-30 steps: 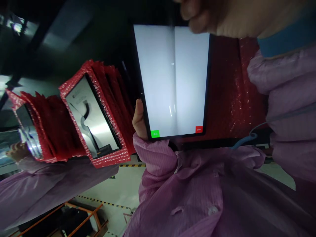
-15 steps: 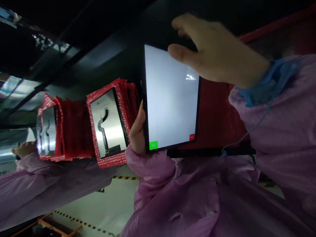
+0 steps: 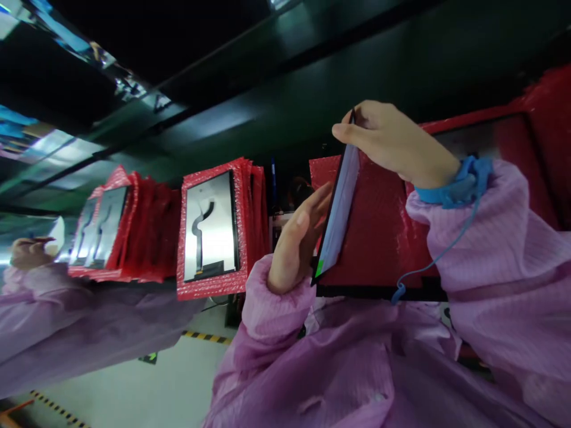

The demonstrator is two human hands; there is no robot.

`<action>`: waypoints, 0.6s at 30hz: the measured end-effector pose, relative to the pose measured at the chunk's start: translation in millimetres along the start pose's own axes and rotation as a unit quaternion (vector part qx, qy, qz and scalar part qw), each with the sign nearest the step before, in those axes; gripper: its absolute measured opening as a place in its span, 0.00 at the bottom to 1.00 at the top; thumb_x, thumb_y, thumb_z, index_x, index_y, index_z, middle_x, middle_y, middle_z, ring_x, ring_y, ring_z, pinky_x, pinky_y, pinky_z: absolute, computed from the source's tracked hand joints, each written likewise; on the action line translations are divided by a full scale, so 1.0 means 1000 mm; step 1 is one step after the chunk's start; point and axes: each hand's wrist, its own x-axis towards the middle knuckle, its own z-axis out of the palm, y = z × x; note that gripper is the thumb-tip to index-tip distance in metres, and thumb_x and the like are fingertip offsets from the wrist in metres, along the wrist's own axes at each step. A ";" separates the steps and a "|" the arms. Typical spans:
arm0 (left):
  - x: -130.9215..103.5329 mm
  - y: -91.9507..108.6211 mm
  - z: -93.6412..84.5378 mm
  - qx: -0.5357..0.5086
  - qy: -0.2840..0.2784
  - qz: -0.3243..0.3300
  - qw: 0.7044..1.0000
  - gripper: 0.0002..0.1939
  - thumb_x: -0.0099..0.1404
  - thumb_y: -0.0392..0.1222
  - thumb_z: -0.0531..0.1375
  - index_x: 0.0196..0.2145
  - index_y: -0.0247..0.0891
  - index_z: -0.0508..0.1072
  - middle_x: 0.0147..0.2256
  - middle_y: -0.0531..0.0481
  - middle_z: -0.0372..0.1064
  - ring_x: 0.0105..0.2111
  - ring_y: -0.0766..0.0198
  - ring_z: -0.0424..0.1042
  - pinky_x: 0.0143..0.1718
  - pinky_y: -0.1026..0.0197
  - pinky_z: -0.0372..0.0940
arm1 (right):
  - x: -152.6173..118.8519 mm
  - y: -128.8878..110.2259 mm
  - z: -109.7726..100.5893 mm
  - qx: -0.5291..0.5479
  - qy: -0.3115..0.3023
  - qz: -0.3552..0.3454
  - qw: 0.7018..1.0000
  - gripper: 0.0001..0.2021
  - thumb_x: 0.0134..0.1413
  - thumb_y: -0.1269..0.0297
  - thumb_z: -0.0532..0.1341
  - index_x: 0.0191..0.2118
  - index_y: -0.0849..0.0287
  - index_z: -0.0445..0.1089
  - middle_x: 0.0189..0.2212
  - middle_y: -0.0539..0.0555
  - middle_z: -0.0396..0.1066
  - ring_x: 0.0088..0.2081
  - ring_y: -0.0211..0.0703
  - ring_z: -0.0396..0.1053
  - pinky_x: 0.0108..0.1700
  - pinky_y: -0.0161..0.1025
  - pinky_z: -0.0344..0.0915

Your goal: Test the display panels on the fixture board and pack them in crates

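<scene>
A lit tablet-sized display panel (image 3: 339,205) is tilted almost edge-on, its pale screen facing right with a green patch at the lower corner. My right hand (image 3: 388,139), with a blue wrist strap, pinches its top edge between thumb and fingers. On the panel's dark back side is my left hand (image 3: 297,241), fingers stretched out; they seem to touch the back, and no grip shows. Below and to the right lies a red bubble-wrap sheet (image 3: 383,238). Left of my hands, a silver-backed panel with a dark flex cable (image 3: 214,229) rests on stacked red bubble bags (image 3: 255,208).
Farther left stands another stack of red bubble bags (image 3: 151,232) with panels on it. A co-worker's hand (image 3: 31,252) and pink sleeve are beyond it. A dark framed panel (image 3: 513,142) lies at the right. The dark bench edge (image 3: 379,292) runs before me.
The display panel has turned from facing me to nearly edge-on. My right hand has come down and closed on its top edge. My left hand's fingers now show behind it.
</scene>
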 end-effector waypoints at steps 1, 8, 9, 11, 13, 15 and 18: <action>-0.006 -0.008 -0.008 0.039 0.033 0.023 0.998 0.20 0.76 0.51 0.48 0.56 0.45 0.72 0.60 0.47 0.68 0.62 0.52 0.66 0.63 0.46 0.63 | 0.001 0.001 0.001 0.001 -0.002 -0.003 1.000 0.14 0.64 0.56 0.58 0.42 0.63 0.73 0.37 0.53 0.71 0.37 0.38 0.64 0.41 0.39 0.56; -0.060 -0.082 -0.050 0.535 0.188 0.111 0.816 0.13 0.71 0.39 0.55 0.49 0.36 0.74 0.50 0.37 0.69 0.52 0.51 0.68 0.55 0.46 0.65 | 0.001 0.003 -0.002 -0.028 -0.020 0.005 0.999 0.13 0.65 0.55 0.57 0.41 0.59 0.73 0.38 0.52 0.72 0.38 0.40 0.66 0.44 0.42 0.58; -0.066 -0.089 -0.050 0.551 0.173 0.111 0.809 0.14 0.71 0.38 0.54 0.51 0.36 0.73 0.51 0.36 0.67 0.52 0.51 0.67 0.55 0.47 0.66 | 0.001 0.002 -0.002 -0.035 -0.023 0.008 0.999 0.13 0.65 0.55 0.57 0.41 0.59 0.72 0.37 0.52 0.72 0.37 0.40 0.65 0.43 0.42 0.58; -0.074 -0.098 -0.048 0.566 0.152 0.116 0.802 0.16 0.71 0.37 0.55 0.55 0.37 0.72 0.54 0.36 0.64 0.54 0.51 0.66 0.55 0.47 0.66 | 0.001 0.001 -0.004 -0.044 -0.029 0.011 0.999 0.14 0.66 0.54 0.55 0.41 0.58 0.72 0.38 0.53 0.72 0.37 0.42 0.65 0.42 0.44 0.58; -0.078 -0.102 -0.046 0.573 0.142 0.124 0.797 0.17 0.71 0.37 0.55 0.56 0.39 0.72 0.56 0.36 0.61 0.56 0.51 0.64 0.57 0.46 0.65 | 0.000 0.000 -0.005 -0.047 -0.030 0.017 0.998 0.12 0.66 0.54 0.55 0.39 0.56 0.71 0.40 0.55 0.72 0.39 0.44 0.67 0.43 0.45 0.59; -0.078 -0.103 -0.046 0.580 0.130 0.129 0.794 0.18 0.71 0.36 0.54 0.57 0.41 0.72 0.58 0.36 0.59 0.58 0.49 0.62 0.58 0.45 0.64 | 0.000 -0.001 -0.006 -0.045 -0.030 0.021 0.998 0.11 0.66 0.55 0.55 0.37 0.53 0.70 0.42 0.56 0.73 0.42 0.46 0.68 0.47 0.46 0.60; -0.078 -0.104 -0.046 0.595 0.115 0.132 0.785 0.19 0.71 0.33 0.53 0.57 0.42 0.73 0.59 0.35 0.58 0.59 0.48 0.60 0.58 0.43 0.64 | 0.000 0.000 -0.006 -0.047 -0.034 0.013 0.998 0.10 0.66 0.54 0.55 0.38 0.51 0.69 0.44 0.56 0.74 0.44 0.47 0.70 0.51 0.48 0.62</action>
